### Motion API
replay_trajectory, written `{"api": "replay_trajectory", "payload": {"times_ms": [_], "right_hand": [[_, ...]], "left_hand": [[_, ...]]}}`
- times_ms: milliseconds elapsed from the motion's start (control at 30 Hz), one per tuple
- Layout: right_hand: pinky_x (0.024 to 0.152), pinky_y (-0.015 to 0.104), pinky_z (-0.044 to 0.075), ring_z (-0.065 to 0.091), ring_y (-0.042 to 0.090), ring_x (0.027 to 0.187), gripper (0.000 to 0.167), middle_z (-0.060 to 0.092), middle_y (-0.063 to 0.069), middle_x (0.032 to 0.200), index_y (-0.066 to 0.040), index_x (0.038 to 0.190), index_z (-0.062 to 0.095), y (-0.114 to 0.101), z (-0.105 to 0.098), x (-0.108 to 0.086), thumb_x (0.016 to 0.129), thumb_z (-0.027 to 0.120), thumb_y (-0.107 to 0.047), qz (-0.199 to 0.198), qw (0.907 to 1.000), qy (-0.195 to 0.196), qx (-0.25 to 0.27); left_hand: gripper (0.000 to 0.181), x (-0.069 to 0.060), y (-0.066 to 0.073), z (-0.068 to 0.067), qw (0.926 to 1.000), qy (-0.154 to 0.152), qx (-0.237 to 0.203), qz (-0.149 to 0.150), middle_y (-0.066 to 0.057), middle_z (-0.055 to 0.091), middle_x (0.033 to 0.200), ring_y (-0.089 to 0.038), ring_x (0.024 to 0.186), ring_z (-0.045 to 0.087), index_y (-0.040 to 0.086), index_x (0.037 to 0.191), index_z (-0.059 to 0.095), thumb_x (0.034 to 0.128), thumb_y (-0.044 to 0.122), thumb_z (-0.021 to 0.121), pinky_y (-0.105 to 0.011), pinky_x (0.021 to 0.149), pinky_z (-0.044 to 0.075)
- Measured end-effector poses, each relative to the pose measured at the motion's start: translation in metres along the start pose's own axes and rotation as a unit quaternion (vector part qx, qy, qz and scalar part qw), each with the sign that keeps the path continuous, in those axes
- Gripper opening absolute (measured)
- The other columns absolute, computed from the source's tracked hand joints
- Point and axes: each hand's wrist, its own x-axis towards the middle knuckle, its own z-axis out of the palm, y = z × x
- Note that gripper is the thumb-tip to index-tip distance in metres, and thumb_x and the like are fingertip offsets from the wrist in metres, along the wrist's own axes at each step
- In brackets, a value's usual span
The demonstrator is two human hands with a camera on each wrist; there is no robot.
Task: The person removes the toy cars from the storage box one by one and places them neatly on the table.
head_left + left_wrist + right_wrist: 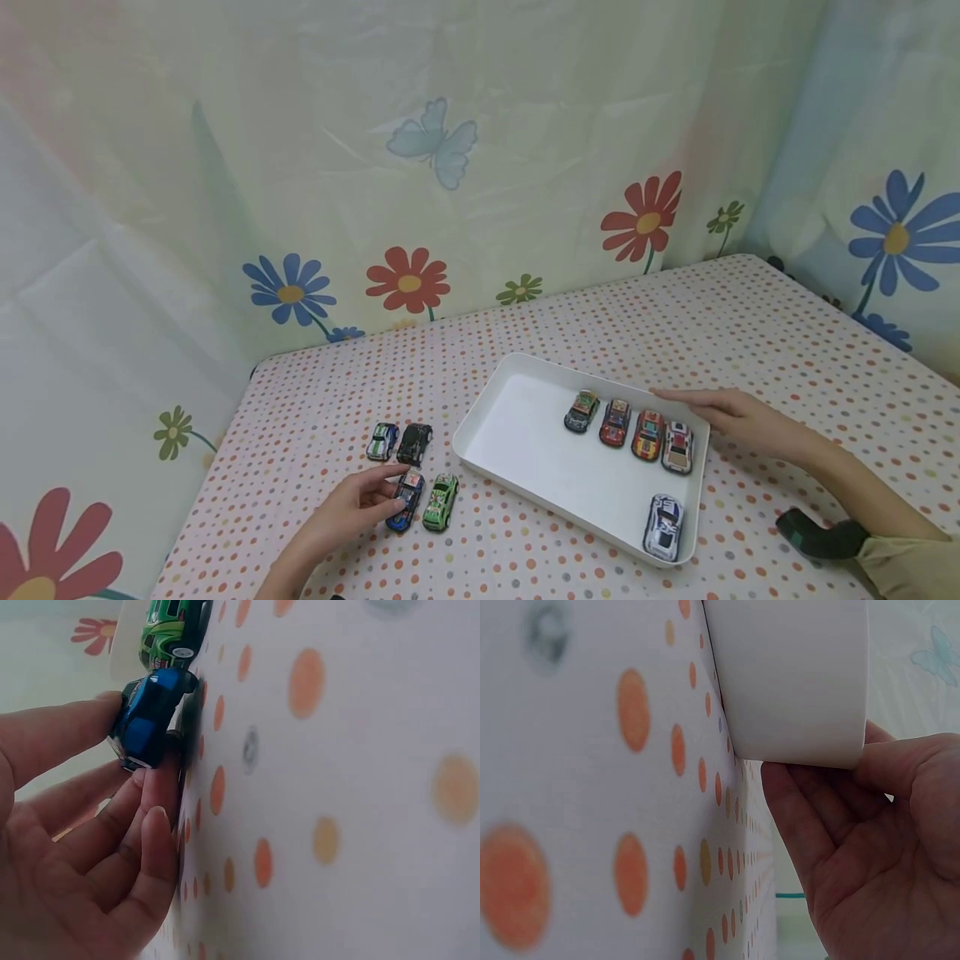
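Lift blue car (411, 492), pinched in left hand (351, 510), clear of green car (441, 502), steadying tray (510, 417) with outstretched right hand (742, 418).

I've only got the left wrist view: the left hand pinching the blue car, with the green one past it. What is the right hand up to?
Observer: The right hand is touching the white tray near its far right corner in the head view.

Operator: Understood. How are the cars arranged in there?

Observer: Four cars stand side by side toward the far right, with a white-and-blue car apart in the near right corner.

Operator: And outside it, anything just beyond my blue car?

Observer: Yes, the head view shows a black car and a green-striped car next to each other there.
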Motion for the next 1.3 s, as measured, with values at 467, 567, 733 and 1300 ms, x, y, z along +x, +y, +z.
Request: {"api": "replay_trajectory", "payload": {"times_ms": [467, 567, 733, 1300], "right_hand": [[0.078, 0.036, 0.048, 0.050, 0.039, 0.113, 0.037, 0.044, 0.026, 0.134, -0.002, 0.134, 0.050, 0.000, -0.001, -0.001, 0.098, 0.041, 0.000, 0.007, 1.0000, -0.001, -0.005], [0.084, 0.044, 0.046, 0.045, 0.044, 0.117, 0.036, 0.044, 0.027, 0.134, -0.002, 0.134, 0.050, 0.001, -0.001, -0.002, 0.099, 0.041, 0.000, 0.003, 1.0000, -0.001, -0.002], [0.087, 0.057, 0.040, 0.040, 0.048, 0.119, 0.036, 0.042, 0.027, 0.134, -0.001, 0.135, 0.049, 0.000, -0.001, -0.001, 0.100, 0.040, -0.003, 0.002, 0.9999, -0.006, 0.012], [0.087, 0.051, 0.043, 0.045, 0.046, 0.116, 0.036, 0.043, 0.028, 0.133, 0.000, 0.135, 0.048, -0.001, -0.001, 0.000, 0.100, 0.040, -0.003, 0.003, 0.9995, -0.014, 0.030]], "left_hand": [[0.037, -0.002, 0.002, 0.005, 0.9945, 0.065, 0.082, -0.010, 0.000, 0.057, 0.079, -0.017, 0.071, 0.056, -0.001, 0.114, 0.063, 0.0826, 0.016, 0.072, -0.027, 0.060, 0.047], [0.036, -0.003, 0.004, 0.004, 0.9927, 0.068, 0.099, -0.010, 0.001, 0.058, 0.079, -0.017, 0.072, 0.056, -0.001, 0.113, 0.063, 0.0832, 0.017, 0.072, -0.026, 0.062, 0.047], [0.034, -0.015, 0.028, -0.003, 0.9804, 0.099, 0.170, -0.010, 0.004, 0.058, 0.078, -0.011, 0.070, 0.056, 0.000, 0.113, 0.064, 0.0855, 0.019, 0.070, -0.026, 0.062, 0.047], [0.035, 0.075, 0.138, 0.092, 0.9601, -0.063, 0.168, 0.215, -0.005, 0.063, 0.111, -0.004, 0.094, 0.058, 0.006, 0.127, 0.057, 0.0942, 0.020, 0.059, -0.022, 0.086, 0.043]]}}
